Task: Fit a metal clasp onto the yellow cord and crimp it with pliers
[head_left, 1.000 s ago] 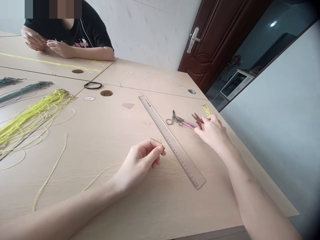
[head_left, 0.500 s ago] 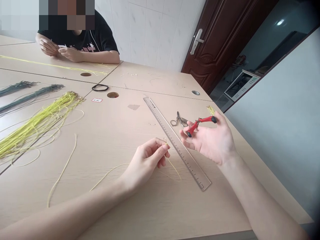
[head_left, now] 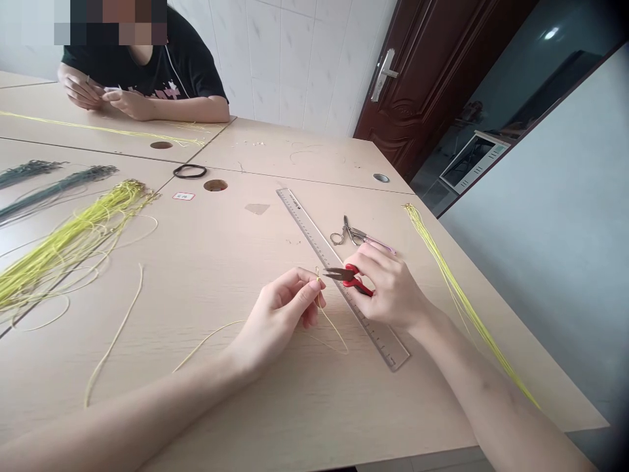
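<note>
Between thumb and fingertips, my left hand [head_left: 282,311] pinches a thin yellow cord [head_left: 339,337] with a small loop standing up at its end. The cord's tail curves down to the table and more of it runs out left of the wrist. My right hand [head_left: 388,285] is wrapped round the red handles of a pair of pliers [head_left: 339,275]. The pliers' dark jaws point left, close to the loop; whether they touch it I cannot tell. Beneath the right hand lies a clear ruler [head_left: 314,237], partly covered.
Small scissors [head_left: 346,229] and a pink-edged tool [head_left: 376,242] lie beyond my right hand. Yellow cord bundles lie left [head_left: 73,246] and right [head_left: 457,282], dark bundles [head_left: 83,187] at far left. A black ring [head_left: 190,172] lies mid-table. A co-worker [head_left: 147,82] sits opposite, hands together.
My right hand has turned over from palm-up, closed round the pliers and brought their jaws left, near the loop. My left hand keeps its pinch. The view has shifted slightly.
</note>
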Demonstrator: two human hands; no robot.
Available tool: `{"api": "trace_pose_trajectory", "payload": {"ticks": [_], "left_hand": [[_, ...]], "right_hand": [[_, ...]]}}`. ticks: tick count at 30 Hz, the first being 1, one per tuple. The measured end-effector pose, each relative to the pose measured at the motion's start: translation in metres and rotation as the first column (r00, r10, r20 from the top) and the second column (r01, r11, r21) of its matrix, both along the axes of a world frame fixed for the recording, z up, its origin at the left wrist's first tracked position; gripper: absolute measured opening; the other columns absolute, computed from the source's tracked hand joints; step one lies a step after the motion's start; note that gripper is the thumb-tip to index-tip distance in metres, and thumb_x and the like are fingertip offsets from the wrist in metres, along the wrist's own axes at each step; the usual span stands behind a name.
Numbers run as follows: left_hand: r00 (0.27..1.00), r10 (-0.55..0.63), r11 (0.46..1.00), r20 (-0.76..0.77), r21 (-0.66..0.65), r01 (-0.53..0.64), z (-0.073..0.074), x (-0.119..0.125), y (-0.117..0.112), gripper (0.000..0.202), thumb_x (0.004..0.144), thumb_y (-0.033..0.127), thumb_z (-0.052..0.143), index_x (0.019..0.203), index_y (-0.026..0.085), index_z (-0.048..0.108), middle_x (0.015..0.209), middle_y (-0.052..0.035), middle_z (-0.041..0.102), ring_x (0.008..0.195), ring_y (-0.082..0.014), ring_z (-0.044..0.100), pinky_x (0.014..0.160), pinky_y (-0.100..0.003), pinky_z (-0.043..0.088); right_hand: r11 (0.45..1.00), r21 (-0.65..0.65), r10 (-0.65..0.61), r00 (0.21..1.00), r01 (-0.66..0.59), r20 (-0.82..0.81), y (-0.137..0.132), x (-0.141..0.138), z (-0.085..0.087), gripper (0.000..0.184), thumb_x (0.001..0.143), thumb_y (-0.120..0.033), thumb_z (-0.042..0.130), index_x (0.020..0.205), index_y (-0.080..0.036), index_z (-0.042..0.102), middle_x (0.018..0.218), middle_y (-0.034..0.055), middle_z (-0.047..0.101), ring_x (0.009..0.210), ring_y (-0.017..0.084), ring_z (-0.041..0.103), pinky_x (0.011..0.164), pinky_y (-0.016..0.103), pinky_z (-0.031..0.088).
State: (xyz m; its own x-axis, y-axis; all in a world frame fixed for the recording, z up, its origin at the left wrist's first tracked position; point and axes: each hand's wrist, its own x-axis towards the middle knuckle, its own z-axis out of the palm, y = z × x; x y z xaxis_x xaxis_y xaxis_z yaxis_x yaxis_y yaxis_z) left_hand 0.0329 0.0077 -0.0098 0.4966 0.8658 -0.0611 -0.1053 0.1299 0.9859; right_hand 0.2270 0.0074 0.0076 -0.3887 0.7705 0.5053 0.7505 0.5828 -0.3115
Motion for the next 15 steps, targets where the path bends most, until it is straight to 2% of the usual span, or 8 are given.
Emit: {"api": "trace_pose_trajectory", "payload": {"ticks": [5, 15], "left_hand": [[1.000, 0.000, 1.000, 0.019, 0.003, 0.000, -0.0024, -0.0006, 0.0000, 0.022, 0.089, 0.038, 0.049, 0.078, 0.019, 0.053, 0.070, 0.0033, 0.053, 0.058, -0.0066, 0.045, 0.058, -0.021, 0.035], [1.000, -0.006, 1.000, -0.001, 0.003, 0.006, -0.0011, -0.0026, -0.0014, 0.021, 0.090, 0.037, 0.047, 0.077, 0.020, 0.051, 0.071, 0.0039, 0.051, 0.058, -0.0072, 0.044, 0.058, -0.022, 0.036]], "right_hand": [[0.995, 0.099, -0.009, 0.981, -0.010, 0.196, 0.0027, 0.0051, -0.0010, 0.004, 0.074, -0.014, 0.055, 0.076, -0.018, 0.054, 0.071, 0.0019, 0.048, 0.068, 0.017, 0.040, 0.063, 0.029, 0.033], [0.984, 0.179, -0.061, 0.956, 0.008, 0.289, 0.0044, 0.0059, -0.0011, 0.005, 0.079, -0.020, 0.052, 0.075, -0.018, 0.055, 0.071, 0.0020, 0.049, 0.069, 0.017, 0.043, 0.064, 0.028, 0.035]]}}
